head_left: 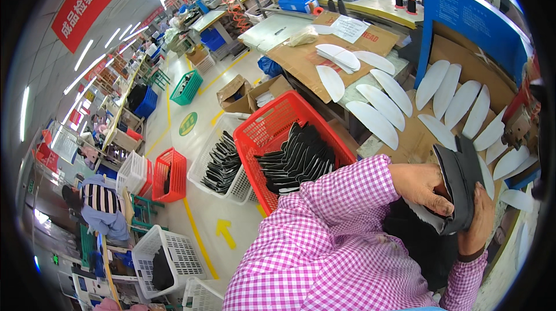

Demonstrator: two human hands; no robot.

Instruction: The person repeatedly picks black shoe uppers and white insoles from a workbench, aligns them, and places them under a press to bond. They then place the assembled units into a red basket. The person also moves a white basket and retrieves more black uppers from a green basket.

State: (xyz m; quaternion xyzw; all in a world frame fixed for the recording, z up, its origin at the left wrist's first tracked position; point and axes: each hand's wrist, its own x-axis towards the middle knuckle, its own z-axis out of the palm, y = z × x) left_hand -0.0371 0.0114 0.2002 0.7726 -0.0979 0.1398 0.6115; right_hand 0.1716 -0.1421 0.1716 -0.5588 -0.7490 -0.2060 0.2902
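A black shoe upper (460, 180) with a pale inner edge is held up in front of my chest at the right. My left hand (421, 186) reaches into its opening, with the thumb lying along the near edge and the other fingers partly hidden inside. Pressed against the outer side is my right hand (479, 218), its fingers bent round the black material. Just beyond, white half-moon pieces (462, 102) are spread in rows over the brown cardboard on the bench. More black material (408, 241) lies beneath my left forearm.
A red basket (278, 108) of stacked black pieces stands to my left, beside a white basket (202, 177) of similar pieces. A blue board (469, 27) rises at the bench's back. Cardboard boxes (266, 92) sit behind the baskets. Another person (104, 206) sits far left.
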